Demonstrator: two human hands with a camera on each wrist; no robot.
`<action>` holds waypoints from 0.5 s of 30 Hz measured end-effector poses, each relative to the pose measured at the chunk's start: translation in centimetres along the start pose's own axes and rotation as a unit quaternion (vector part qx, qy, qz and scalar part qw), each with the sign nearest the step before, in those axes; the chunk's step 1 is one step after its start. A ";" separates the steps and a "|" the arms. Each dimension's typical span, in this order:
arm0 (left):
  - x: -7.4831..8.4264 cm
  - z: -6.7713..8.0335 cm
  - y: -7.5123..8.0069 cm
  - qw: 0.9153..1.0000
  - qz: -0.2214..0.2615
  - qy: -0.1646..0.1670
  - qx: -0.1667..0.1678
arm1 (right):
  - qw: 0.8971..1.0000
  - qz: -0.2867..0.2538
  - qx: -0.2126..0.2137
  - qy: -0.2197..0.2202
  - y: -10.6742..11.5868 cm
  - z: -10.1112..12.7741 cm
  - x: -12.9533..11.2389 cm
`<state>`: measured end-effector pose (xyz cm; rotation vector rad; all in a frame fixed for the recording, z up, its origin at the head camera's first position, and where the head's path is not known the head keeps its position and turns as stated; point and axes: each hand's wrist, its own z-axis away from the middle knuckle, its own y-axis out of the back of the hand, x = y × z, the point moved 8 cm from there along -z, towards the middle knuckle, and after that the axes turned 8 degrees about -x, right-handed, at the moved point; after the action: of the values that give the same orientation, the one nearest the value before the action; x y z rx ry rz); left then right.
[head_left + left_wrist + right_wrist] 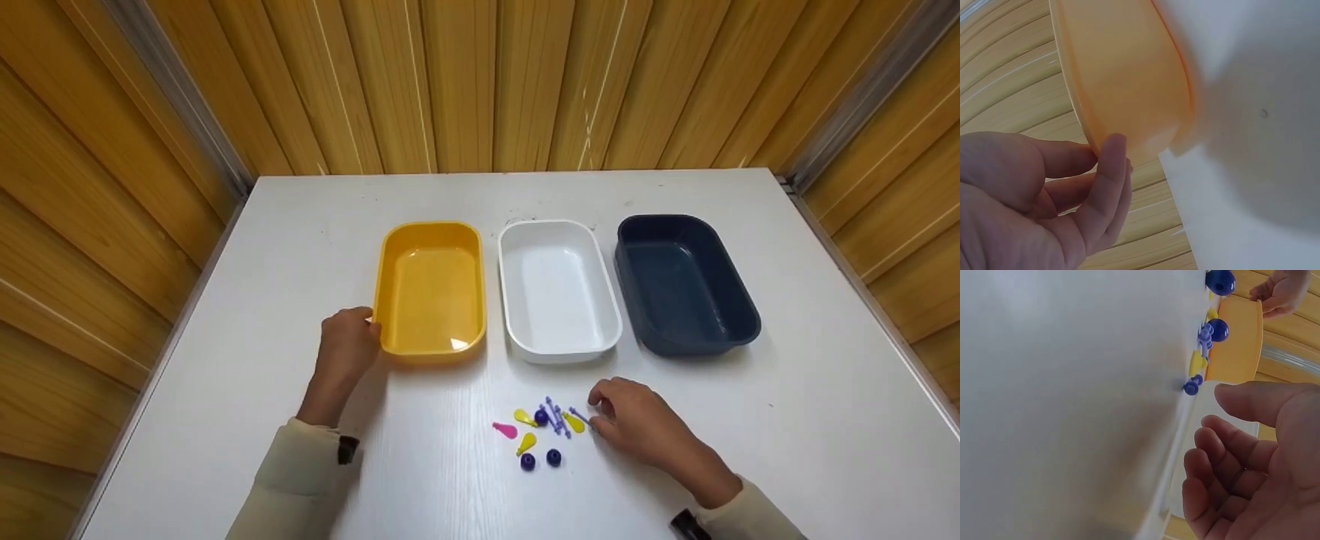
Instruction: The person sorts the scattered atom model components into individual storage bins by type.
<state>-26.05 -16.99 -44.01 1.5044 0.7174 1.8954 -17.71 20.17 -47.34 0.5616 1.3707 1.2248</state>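
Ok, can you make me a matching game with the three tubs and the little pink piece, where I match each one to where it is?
Things:
1. yellow tub
2. white tub
3. dark blue tub
4. pink piece

Places:
A. in the middle of the row
B. touched by the left hand
C. in the little pile by the right hand
D. furthest right in the head view

Pairs: 1-B, 2-A, 3-D, 4-C

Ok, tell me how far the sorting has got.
Barely begun. Done: nothing, since the yellow tray, white tray and dark blue tray are all empty. In hand: the left hand touches the yellow tray; the right hand, empty, reaches the small pieces. Left: every piece.
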 end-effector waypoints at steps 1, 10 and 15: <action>-0.2 -0.1 0.0 1.000 0.019 0.008 -0.008 | 1.000 -0.001 -0.005 -0.001 -0.2 0.0 0.0; -2.3 -0.5 -0.7 0.976 0.179 0.098 -0.075 | 0.999 0.005 -0.033 -0.005 -1.1 -0.4 0.0; -2.9 -0.9 -1.0 0.966 0.218 0.104 -0.092 | 1.000 0.006 -0.030 0.006 -1.2 -0.4 0.0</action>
<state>-26.29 -18.48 -46.78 1.4428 0.2952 2.4015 -17.72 19.60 -48.44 0.5212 1.3384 1.2766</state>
